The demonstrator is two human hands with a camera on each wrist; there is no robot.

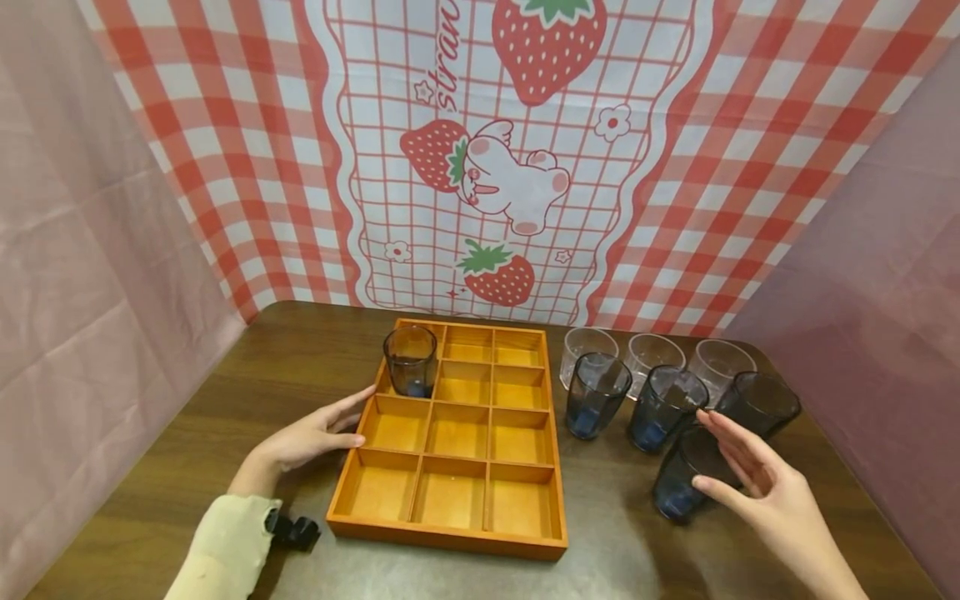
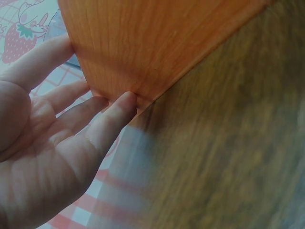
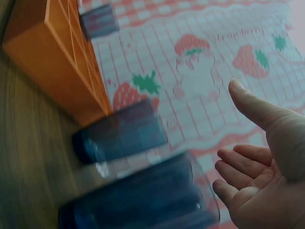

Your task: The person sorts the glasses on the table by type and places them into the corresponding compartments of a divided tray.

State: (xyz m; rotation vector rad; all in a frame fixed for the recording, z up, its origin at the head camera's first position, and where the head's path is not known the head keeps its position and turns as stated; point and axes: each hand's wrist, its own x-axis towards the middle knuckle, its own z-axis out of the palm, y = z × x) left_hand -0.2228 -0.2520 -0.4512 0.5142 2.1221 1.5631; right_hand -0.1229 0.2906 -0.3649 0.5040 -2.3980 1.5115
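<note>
My left hand (image 1: 311, 437) rests its fingertips and thumb against the left side of an orange-brown wooden tray (image 1: 450, 540) divided into square compartments. The left wrist view shows those fingers fairly straight on the tray's wall (image 2: 124, 43). One dark tinted glass (image 1: 410, 371) stands upright in the far-left compartment. On the right, my right hand (image 1: 772, 483) is spread beside the nearest dark glass (image 1: 678, 483), overlapping it in the head view. From the right wrist, thumb and fingers (image 3: 236, 164) are apart with nothing between them.
Right of the tray stand more dark glasses (image 1: 596, 398), with a row of clear glasses (image 1: 588, 340) behind them. A strawberry-print cloth (image 1: 487, 167) hangs at the back of the wooden table (image 1: 247, 375). Pink cloth (image 1: 97, 292) hangs at the left.
</note>
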